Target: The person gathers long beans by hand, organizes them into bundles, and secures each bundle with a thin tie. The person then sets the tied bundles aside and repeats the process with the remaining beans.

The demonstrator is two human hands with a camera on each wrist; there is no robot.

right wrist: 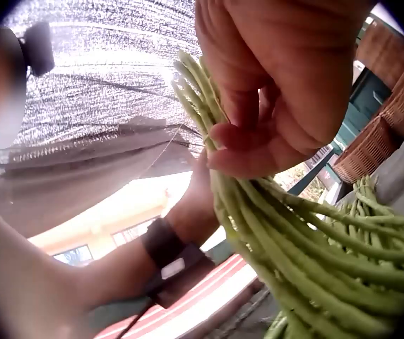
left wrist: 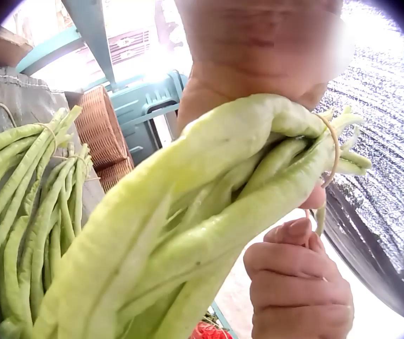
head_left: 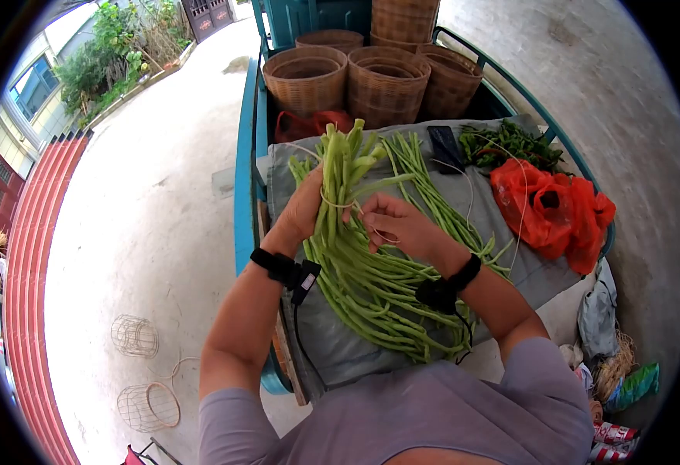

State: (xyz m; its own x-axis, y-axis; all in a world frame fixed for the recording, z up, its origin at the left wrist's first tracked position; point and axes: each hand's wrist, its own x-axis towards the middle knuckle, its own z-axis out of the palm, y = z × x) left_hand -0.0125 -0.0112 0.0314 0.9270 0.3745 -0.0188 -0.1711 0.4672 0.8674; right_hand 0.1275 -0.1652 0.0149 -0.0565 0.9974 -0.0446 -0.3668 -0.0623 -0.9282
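A bundle of long green beans (head_left: 340, 225) stands with its stem ends up, its long tails draped over the grey cloth. The left hand (head_left: 303, 203) grips it near the top from the left side. A thin tie (left wrist: 334, 145) circles the bundle just below the stem ends. Close on the right, the right hand (head_left: 402, 225) pinches the string's end between thumb and curled fingers, seen also in the left wrist view as a curled hand (left wrist: 297, 282). More beans (head_left: 425, 182) lie on the cloth behind the right hand.
Woven baskets (head_left: 386, 81) stand at the back of the blue-railed cart. Red plastic bags (head_left: 549, 205) and green leafy peppers or greens (head_left: 510, 145) lie at the right on the grey cloth (head_left: 537, 279). Wire baskets (head_left: 148, 407) sit on the ground at the left.
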